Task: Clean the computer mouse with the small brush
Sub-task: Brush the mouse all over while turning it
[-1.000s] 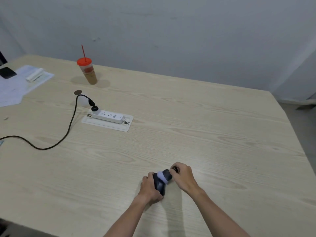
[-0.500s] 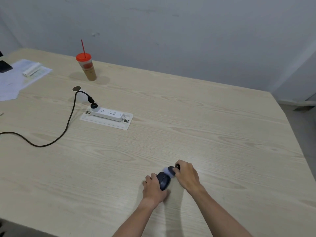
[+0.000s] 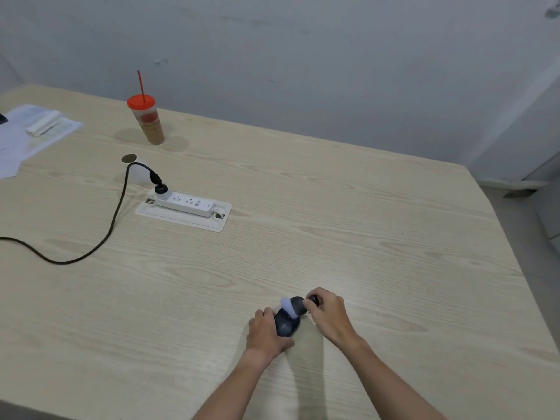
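Fingers (image 3: 263,316) of the left hand (image 3: 266,334) curl round the near, left side of the computer mouse (image 3: 285,324), the thumb tucked at its near end, pinning the dark mouse flat to the table (image 3: 363,237). Across from it the right hand (image 3: 328,318) is closed round the dark handle of the small brush (image 3: 292,307), its fingertips pinched together at the far end of the grip. The brush's pale, rounded bristle head is pressed down on the far, upper part of the mouse, so brush and mouse touch there. The bristles look a little blurred, and I cannot make out which part of the mouse's top they cover. Both forearms come in from the near edge, bare, angling toward each other, and the mouse sits between the two hands, near the front of the table and slightly right of its middle.

Well away, toward the far left, a white power strip (image 3: 185,203) lies in a pale recessed tray, with a black plug in its left end and a black cable (image 3: 100,247) looping off toward the left edge. Behind it stands a cup (image 3: 148,119) with a red lid and red straw. Some papers (image 3: 27,137) lie at the far left corner. A grey wall (image 3: 303,71) runs behind the table.
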Motion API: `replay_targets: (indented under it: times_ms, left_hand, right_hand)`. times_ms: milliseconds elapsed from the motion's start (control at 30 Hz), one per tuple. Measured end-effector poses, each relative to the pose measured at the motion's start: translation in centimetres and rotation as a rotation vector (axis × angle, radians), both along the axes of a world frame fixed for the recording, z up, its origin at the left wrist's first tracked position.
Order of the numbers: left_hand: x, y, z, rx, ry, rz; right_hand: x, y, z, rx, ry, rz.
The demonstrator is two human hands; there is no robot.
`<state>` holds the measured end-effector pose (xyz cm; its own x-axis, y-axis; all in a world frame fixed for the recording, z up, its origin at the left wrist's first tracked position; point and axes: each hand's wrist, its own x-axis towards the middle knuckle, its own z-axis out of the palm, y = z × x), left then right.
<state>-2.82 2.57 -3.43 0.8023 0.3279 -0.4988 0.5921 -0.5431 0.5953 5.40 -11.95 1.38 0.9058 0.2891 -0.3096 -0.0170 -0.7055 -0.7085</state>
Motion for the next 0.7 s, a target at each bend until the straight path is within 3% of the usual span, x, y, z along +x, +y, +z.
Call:
replay_targets:
  times_ms: [67, 200, 367, 533, 700]
  left_hand:
    - [-0.1, 0.1, 0.1, -0.014, 0.000, -0.001]
    - [-0.2, 0.5, 0.3, -0.054, -0.001, 0.017]
    - [-0.4, 0.6, 0.3, -0.071, 0.020, 0.008]
    - [-0.5, 0.6, 0.0, -0.088, 0.010, 0.021]
    - [-0.7, 0.7, -0.1, -0.081, -0.007, 0.065]
  right_hand:
    - [-0.3, 0.4, 0.1, -0.021, 0.030, 0.054]
    - [-0.3, 0.1, -0.7, -0.269, -0.106, 0.011]
    - [-0.5, 0.4, -0.3, -0.108, -0.027, 0.023]
    - [-0.5, 0.6, -0.6, -0.316, -0.104, 0.020]
    - [-0.6, 1.3, 0.0, -0.030, 0.019, 0.024]
